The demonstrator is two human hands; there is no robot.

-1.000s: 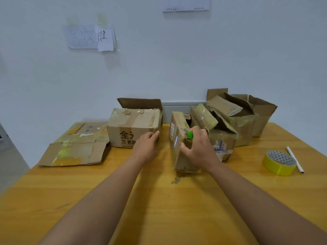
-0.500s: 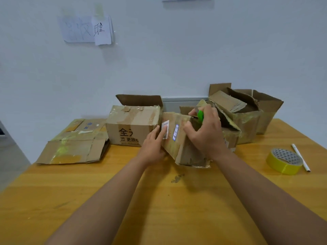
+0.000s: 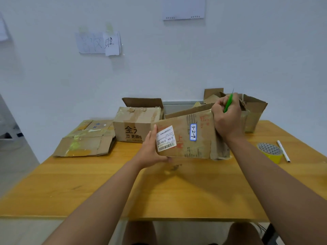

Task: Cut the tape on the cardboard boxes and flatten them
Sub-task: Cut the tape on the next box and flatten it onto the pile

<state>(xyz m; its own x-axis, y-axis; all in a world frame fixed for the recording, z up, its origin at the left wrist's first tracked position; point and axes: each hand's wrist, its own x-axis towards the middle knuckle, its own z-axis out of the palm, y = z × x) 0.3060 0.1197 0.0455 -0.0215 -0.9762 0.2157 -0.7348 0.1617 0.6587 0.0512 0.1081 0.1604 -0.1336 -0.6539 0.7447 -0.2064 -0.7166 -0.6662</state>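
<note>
So, progress check. I've got one box (image 3: 185,137) up in front of me at the middle of the surface (image 3: 177,191), the long labelled side facing me, far end resting near the surface. My left hand (image 3: 152,149) cups its near-left corner, fingers flat against the side. My right hand (image 3: 227,119) is curled over the top right edge with the green cutter (image 3: 228,103) tucked in the same grip, blade pointing up.

Done so far, by the look of it: one flattened box (image 3: 85,138) lying at the far left. Left to do: the taped brown box (image 3: 138,124) just behind my left hand looks sealed on top, and the open boxes (image 3: 251,112) at the far right are all standing too. So I'd say I'm barely a quarter in. A yellow tape roll (image 3: 269,151) and a pen (image 3: 283,151) sit off to the right.
</note>
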